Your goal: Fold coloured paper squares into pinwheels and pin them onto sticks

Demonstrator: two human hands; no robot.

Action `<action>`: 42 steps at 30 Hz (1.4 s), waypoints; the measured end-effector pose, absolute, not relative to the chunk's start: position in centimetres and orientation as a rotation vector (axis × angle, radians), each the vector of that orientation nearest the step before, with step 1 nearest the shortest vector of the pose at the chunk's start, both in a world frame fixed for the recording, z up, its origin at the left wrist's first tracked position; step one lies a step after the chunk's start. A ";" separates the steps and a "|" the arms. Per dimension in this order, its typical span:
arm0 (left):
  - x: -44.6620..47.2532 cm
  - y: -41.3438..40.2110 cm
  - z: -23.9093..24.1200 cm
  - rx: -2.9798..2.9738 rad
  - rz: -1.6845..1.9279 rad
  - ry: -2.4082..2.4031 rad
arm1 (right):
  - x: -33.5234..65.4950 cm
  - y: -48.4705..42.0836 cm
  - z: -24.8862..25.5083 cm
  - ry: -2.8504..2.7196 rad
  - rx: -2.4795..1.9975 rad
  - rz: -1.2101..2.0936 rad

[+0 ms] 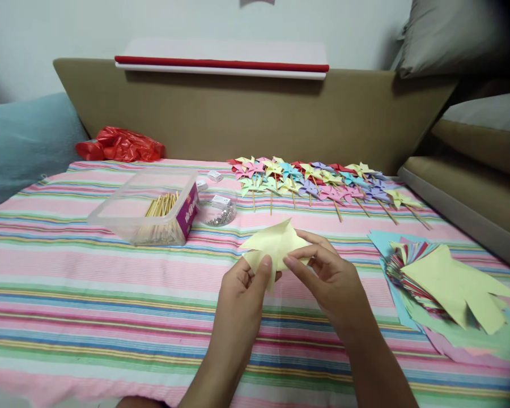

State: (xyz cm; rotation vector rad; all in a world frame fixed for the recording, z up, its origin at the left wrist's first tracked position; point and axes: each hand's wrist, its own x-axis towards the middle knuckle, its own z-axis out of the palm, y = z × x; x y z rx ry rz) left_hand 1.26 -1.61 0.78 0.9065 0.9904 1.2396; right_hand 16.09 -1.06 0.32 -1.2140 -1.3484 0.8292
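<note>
A pale yellow cut paper square (274, 242) is held above the striped cloth (89, 294) by both hands. My left hand (242, 289) pinches its lower left part with thumb and fingers. My right hand (329, 277) pinches its right side, fingers folding a flap inward. Behind the hands lies a row of several finished paper pinwheels (318, 181) on wooden sticks, in pink, yellow, blue, purple and green.
A clear plastic box (148, 207) holding wooden sticks (161, 207) stands left of centre, beside a small round dish of pins (219, 214). A stack of cut coloured paper (446, 289) lies at the right. A red plastic bag (119, 144) sits at the back left.
</note>
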 end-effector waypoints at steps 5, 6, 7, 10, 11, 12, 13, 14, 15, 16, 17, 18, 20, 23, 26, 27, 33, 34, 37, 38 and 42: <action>1.5 -1.7 1.2 0.916 1.235 0.963 | 15.9 -1.2 0.5 -1.314 -1.221 0.839; 1.5 -1.6 1.2 0.918 1.236 0.968 | 15.9 -1.2 0.5 -1.312 -1.219 0.841; 1.5 -1.6 1.3 0.920 1.241 0.978 | 15.9 -1.1 0.5 -1.307 -1.214 0.838; 1.4 -1.6 1.3 0.957 1.254 0.995 | 15.9 -1.1 0.5 -1.299 -1.199 0.835; 1.4 -1.6 1.3 0.974 1.255 0.994 | 15.9 -1.1 0.4 -1.298 -1.195 0.840; 1.4 -1.6 1.3 0.988 1.254 0.989 | 15.9 -1.1 0.3 -1.301 -1.189 0.843; 1.3 -1.7 1.3 0.996 1.252 0.986 | 15.8 -1.1 0.3 -1.308 -1.186 0.841; 1.3 -1.7 1.3 0.999 1.249 0.989 | 15.8 -1.1 0.2 -1.317 -1.187 0.832; 1.3 -1.7 1.3 1.000 1.249 0.996 | 15.7 -1.1 0.2 -1.326 -1.189 0.824; 1.3 -1.8 1.2 1.004 1.250 1.006 | 15.6 -1.1 0.2 -1.322 -1.190 0.829; 1.3 -1.8 1.3 1.010 1.256 1.018 | 15.4 -1.1 0.2 -1.295 -1.182 0.849; 1.3 -1.8 1.3 1.018 1.268 1.027 | 15.2 -1.2 0.2 -1.242 -1.163 0.880; 1.3 -1.9 1.6 1.034 1.293 1.038 | 14.9 -1.2 0.5 -1.089 -1.105 0.948; 1.1 -2.0 2.3 1.065 1.271 1.036 | 14.8 -1.4 1.0 -0.944 -1.045 1.095; 0.7 -2.1 2.8 1.133 1.191 1.058 | 15.5 -1.7 1.4 -1.019 -1.052 1.306; 0.5 -2.2 2.7 1.167 1.165 1.072 | 15.7 -1.8 1.4 -1.061 -1.061 1.341; -0.5 -2.0 2.1 1.294 1.048 1.101 | 16.1 -2.0 0.8 -1.119 -1.139 1.361; -0.4 -1.9 2.1 1.246 1.059 1.085 | 15.9 -1.9 0.8 -1.068 -1.124 1.371; -0.1 -1.5 2.3 1.018 1.115 1.006 | 15.1 -1.6 0.8 -0.830 -0.975 1.392; 0.0 -1.4 2.4 0.964 1.130 0.986 | 14.8 -1.5 0.8 -0.755 -0.921 1.395; 0.7 -1.2 1.9 0.989 1.159 0.969 | 14.2 -1.2 0.7 -0.590 -0.844 1.411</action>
